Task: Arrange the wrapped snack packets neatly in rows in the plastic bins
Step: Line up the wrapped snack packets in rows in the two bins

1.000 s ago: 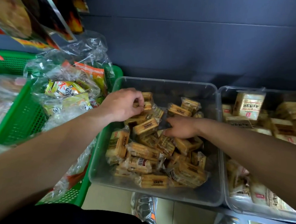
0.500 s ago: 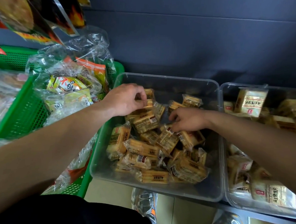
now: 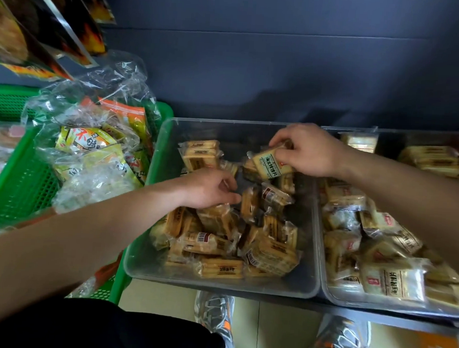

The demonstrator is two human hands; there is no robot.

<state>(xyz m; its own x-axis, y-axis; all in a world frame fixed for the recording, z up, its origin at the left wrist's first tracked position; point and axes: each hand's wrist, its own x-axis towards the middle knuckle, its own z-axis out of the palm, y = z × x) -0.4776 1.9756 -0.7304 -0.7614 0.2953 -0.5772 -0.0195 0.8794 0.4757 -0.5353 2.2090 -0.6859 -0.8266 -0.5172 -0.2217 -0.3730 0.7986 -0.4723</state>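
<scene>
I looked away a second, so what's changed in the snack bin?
The right hand rose from the pile toward the back of the bin and now pinches a pale packet. The left hand came back from the far left corner onto the pile. The green basket stayed put.

A pale yellow packet (image 3: 269,164) with dark lettering and a red mark was pinched in the right fingers (image 3: 284,137); golden-brown packets (image 3: 218,267) were heaped below the left fingers (image 3: 231,199).

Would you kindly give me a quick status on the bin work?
Right hand pinching pale wrapped packet. Left hand over brown packet heap, grip unclear. Clear plastic bin mostly jumbled.
</scene>
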